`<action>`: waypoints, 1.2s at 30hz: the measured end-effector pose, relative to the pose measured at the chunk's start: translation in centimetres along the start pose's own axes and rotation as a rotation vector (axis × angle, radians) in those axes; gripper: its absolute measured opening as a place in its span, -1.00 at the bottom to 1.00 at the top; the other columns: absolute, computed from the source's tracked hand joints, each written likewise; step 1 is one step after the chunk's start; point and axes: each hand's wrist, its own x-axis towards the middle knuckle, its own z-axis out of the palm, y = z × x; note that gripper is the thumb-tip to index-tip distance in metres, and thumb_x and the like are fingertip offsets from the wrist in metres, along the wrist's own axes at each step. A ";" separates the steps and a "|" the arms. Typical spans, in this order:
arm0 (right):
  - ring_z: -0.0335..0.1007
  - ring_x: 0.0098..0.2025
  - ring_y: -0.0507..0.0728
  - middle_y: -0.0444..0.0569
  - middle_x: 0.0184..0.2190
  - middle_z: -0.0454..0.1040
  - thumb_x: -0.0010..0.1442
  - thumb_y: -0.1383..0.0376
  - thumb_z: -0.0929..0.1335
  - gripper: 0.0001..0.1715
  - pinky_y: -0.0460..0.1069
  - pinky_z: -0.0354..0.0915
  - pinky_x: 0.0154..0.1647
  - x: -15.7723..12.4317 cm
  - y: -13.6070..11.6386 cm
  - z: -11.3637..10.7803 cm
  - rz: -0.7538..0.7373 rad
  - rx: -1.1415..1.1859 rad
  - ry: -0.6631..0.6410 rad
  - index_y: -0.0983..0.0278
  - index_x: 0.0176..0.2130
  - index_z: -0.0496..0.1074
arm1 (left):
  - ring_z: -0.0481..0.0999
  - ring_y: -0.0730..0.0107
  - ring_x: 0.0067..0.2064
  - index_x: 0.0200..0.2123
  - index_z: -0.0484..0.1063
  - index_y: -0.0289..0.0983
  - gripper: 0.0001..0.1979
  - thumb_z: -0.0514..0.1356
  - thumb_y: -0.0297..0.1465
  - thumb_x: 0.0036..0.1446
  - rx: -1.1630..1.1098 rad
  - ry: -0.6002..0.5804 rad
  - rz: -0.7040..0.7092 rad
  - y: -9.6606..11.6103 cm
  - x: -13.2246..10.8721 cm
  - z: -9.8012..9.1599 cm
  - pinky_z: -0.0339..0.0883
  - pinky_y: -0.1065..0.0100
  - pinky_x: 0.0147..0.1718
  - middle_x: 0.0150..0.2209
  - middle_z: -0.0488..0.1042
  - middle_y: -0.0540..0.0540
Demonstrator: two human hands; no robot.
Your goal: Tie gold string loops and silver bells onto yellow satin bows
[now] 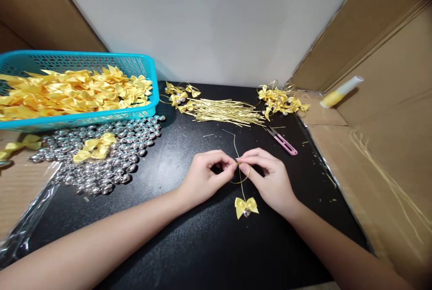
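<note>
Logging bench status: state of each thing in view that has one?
Left hand, pinching gold cord
Right hand, pinching the same cord
Gold cord, partly looped
Bow with bell, at the cord's near end
Blue basket, uncovered, holding yellow bows
Silver bells, loose, spread out
Gold strands, loosely piled
Snips, lying unheld; open or shut unclear

Head view, aimed forward and down
The black surface point(209, 249) is viewed closely from above its near side; the pale wall point(209, 20) behind it is faced.
</note>
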 end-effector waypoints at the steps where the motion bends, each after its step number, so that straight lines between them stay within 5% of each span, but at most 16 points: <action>1: 0.44 -0.26 0.09 -0.04 -0.36 0.51 0.14 0.38 0.39 -0.88 0.01 0.37 -0.22 -0.1 0.0 0.2 0.004 0.004 0.013 0.22 -0.35 0.58 | 0.47 0.46 -0.43 -0.46 0.51 -0.32 -0.87 0.20 -0.48 0.11 -0.004 -0.002 -0.001 0.0 0.0 0.0 0.30 0.44 -0.41 -0.47 0.54 -0.05; 13: 0.42 -0.29 0.12 -0.02 -0.40 0.49 0.15 0.31 0.39 -0.87 0.01 0.34 -0.31 -0.4 0.3 0.7 0.118 0.083 0.054 0.24 -0.42 0.54 | 0.48 0.46 -0.46 -0.45 0.54 -0.30 -0.90 0.27 -0.40 0.08 0.035 -0.006 0.018 -0.1 -0.1 -0.1 0.33 0.44 -0.44 -0.50 0.54 -0.04; 21: 0.41 -0.29 0.12 -0.03 -0.41 0.49 0.16 0.31 0.38 -0.85 0.00 0.33 -0.30 -0.5 0.3 0.7 0.120 0.090 0.065 0.24 -0.43 0.53 | 0.53 0.43 -0.42 -0.40 0.56 -0.31 -0.87 0.21 -0.44 0.14 0.045 -0.049 0.105 -0.1 -0.2 -0.2 0.35 0.43 -0.38 -0.44 0.58 -0.08; 36: 0.44 -0.22 0.14 0.00 -0.32 0.51 0.18 0.31 0.35 -0.85 0.01 0.37 -0.25 -0.5 0.0 0.1 0.029 0.027 0.059 0.22 -0.31 0.56 | 0.49 0.46 -0.46 -0.47 0.53 -0.30 -0.85 0.21 -0.44 0.13 0.051 -0.038 0.046 -0.1 -0.1 -0.3 0.31 0.44 -0.43 -0.50 0.55 -0.04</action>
